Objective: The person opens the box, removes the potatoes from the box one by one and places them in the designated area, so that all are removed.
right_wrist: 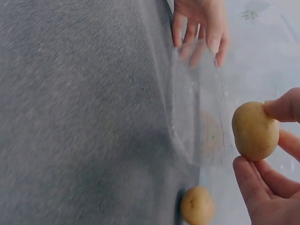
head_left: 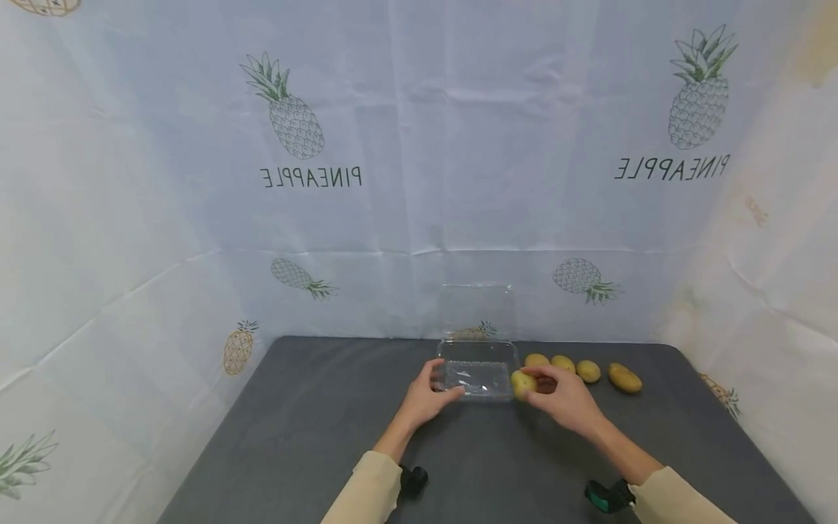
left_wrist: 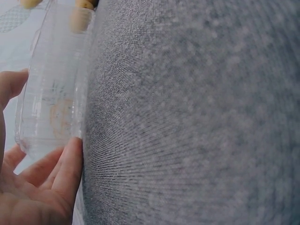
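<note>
A clear plastic clamshell box (head_left: 481,393) stands near the table's back edge, its lid (head_left: 474,306) raised against the curtain. My left hand (head_left: 425,397) holds the box by its left end, with the thumb at the front rim and fingers along the end wall. Between thumb and fingertips, my right hand (head_left: 569,400) pinches a small yellow potato (right_wrist: 255,131) at the box's right end. In the right wrist view the held potato is raised off the table, beside the box's rim. No potato shows inside the box.
Several more potatoes lie in a row right of the box, the farthest right one (head_left: 625,378) longer than the others. The dark grey table (head_left: 314,437) ends at a pale curtain (head_left: 419,204) printed with pineapples, which also hangs along both sides.
</note>
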The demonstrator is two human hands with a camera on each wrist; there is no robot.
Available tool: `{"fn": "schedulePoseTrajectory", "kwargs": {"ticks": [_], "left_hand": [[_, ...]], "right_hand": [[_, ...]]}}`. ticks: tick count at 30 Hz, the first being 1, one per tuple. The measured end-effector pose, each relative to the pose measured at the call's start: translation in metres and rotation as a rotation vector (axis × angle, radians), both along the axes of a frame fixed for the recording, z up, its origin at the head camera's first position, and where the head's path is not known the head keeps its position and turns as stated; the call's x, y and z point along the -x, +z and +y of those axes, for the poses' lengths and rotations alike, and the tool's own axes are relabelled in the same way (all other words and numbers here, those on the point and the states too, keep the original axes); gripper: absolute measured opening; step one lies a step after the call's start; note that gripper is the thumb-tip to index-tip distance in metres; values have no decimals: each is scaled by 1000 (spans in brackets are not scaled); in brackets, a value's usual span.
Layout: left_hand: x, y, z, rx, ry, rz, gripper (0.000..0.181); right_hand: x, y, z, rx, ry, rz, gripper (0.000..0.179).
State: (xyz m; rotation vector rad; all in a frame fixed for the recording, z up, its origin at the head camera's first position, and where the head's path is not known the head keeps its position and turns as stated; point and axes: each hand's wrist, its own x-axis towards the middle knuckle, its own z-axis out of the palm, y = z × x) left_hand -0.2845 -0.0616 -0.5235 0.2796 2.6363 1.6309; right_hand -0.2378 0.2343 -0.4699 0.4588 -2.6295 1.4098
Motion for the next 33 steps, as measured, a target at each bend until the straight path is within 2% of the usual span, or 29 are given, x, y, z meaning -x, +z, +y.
{"fn": "schedulePoseTrajectory", "kwargs": {"ticks": [4,11,20,33], "left_hand": [[0,0,0,6,5,4,78],[0,0,1,5,12,-12,78],[1,0,1,5,7,-33,80],[1,-1,0,3,3,-36,80]], "right_hand": [[-2,-2,10,-7,-43,-22,42],[-3,-8,25,7,-69,-64,46],[0,-21,39,-95,-144,-96,53],[10,-30,54,-188,-135,-96,48]]}}
